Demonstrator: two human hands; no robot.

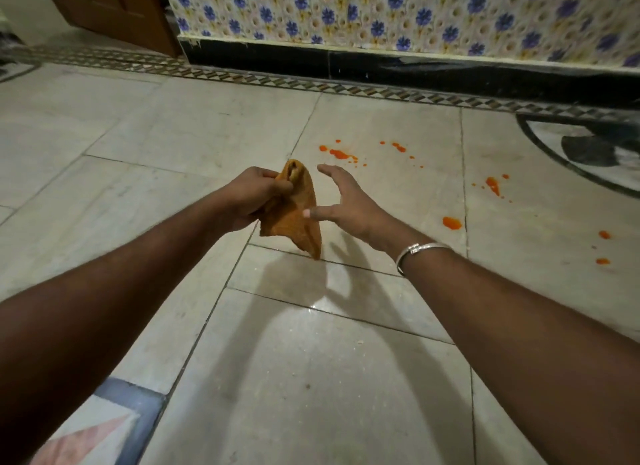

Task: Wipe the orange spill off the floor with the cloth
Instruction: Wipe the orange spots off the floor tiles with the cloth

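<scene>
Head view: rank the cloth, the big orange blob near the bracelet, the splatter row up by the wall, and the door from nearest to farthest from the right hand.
From the right hand:
1. cloth, just to its left, held by the left hand.
2. big orange blob, on the floor to its right.
3. splatter row, ahead toward the wall; close to the blob's rank.
4. door, far upper left.

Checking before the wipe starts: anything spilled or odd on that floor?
Yes. Orange spill lies scattered in separate drops and blobs across the pale floor tiles, trailing rightward to a larger blob. None is wiped. The cloth hangs off the floor in the left hand; the right hand is open.
</scene>
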